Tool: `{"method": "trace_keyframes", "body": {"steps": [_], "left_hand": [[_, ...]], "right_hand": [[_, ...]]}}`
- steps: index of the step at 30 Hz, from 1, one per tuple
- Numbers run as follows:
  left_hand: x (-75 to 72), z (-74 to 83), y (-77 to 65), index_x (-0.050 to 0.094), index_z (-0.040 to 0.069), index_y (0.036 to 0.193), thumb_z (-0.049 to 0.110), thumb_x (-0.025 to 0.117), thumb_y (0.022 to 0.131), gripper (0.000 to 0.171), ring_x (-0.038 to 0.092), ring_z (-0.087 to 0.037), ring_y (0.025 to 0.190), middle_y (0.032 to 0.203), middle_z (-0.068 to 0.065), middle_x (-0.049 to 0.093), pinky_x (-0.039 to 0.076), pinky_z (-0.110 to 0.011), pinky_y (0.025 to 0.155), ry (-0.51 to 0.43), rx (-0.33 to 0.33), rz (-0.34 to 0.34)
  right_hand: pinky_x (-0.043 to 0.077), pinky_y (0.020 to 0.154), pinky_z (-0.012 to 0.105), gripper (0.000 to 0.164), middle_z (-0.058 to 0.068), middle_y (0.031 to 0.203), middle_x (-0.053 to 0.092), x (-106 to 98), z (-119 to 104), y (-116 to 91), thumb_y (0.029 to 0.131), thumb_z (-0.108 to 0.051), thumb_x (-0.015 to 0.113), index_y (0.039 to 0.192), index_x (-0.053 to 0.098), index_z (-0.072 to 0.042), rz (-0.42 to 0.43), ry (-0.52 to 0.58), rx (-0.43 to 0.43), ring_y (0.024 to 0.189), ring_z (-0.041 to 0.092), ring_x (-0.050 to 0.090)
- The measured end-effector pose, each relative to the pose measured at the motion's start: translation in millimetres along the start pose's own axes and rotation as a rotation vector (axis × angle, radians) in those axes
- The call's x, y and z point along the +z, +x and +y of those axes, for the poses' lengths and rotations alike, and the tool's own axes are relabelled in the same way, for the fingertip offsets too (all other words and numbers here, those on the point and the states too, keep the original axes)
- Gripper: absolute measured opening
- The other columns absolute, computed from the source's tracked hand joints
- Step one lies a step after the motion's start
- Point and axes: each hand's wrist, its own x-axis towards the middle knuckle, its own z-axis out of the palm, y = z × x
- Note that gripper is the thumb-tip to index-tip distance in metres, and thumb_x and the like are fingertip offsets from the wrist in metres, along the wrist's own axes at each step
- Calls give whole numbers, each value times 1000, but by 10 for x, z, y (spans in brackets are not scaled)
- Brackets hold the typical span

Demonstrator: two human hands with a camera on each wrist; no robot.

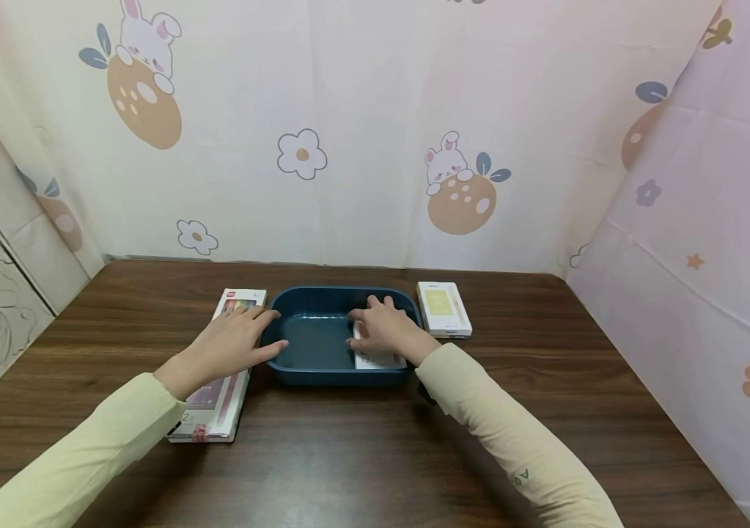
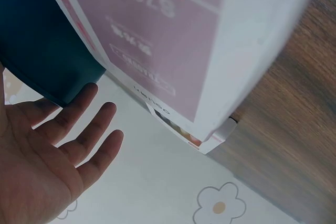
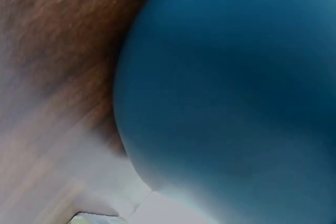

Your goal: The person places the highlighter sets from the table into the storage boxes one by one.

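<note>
A dark blue tray (image 1: 318, 378) sits mid-table. My left hand (image 1: 232, 343) is spread at its left rim, the fingertips right at the edge. In the left wrist view, that hand's fingers (image 2: 97, 158) are apart, beside the tray's wall (image 2: 47, 40). Under the left forearm lies a long white box (image 1: 226, 411) with a purple panel and a row of colors at its far end. My right hand (image 1: 384, 328) reaches into the tray's right side, fingers spread over a small white box (image 1: 377, 361) that it partly covers. The right wrist view shows only the tray's outer wall (image 3: 220, 103).
Just right of the tray lies a white box with a yellow panel (image 1: 443, 308). The dark wooden table (image 1: 322, 455) ends at a patterned curtain (image 1: 361, 205) behind, and another curtain (image 1: 698, 293) hangs along the right side.
</note>
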Motion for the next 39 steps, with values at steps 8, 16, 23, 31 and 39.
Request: {"method": "trace_keyframes", "body": {"steps": [8,16,23,31,39], "left_hand": [[-5,7,-14,51,5,126,50,50,88,60,55,-36,109,124,-18,56,44,-53,90,-2,3,4],[-6,-2,-14,51,5,127,50,50,88,60,55,-37,110,125,-19,55,43,-53,91,-4,1,2],[-11,-6,-5,51,5,127,50,50,88,60,55,-36,109,125,-19,55,43,-53,91,-10,6,1],[-1,-14,13,51,5,127,52,49,88,61,55,-36,109,125,-18,56,43,-54,91,-1,1,-5],[1,-11,2,51,5,127,51,49,88,60,54,-37,110,125,-18,55,41,-55,92,-10,-5,-11]], "right_hand": [[44,83,48,52,6,120,53,-83,18,-51,85,-47,56,131,50,-24,70,-56,-15,100,27,48],[43,85,49,52,5,121,53,-173,61,-91,84,-46,57,131,50,-25,139,-101,-19,104,27,48],[41,90,53,51,7,124,52,-284,145,-139,84,-44,59,130,51,-23,180,-75,-5,110,30,47],[40,91,56,50,11,127,51,-372,321,-183,85,-44,57,129,51,-21,229,-64,23,114,35,47],[40,90,56,50,13,127,51,-406,583,-240,86,-42,57,130,51,-19,248,-32,72,112,37,49]]}}
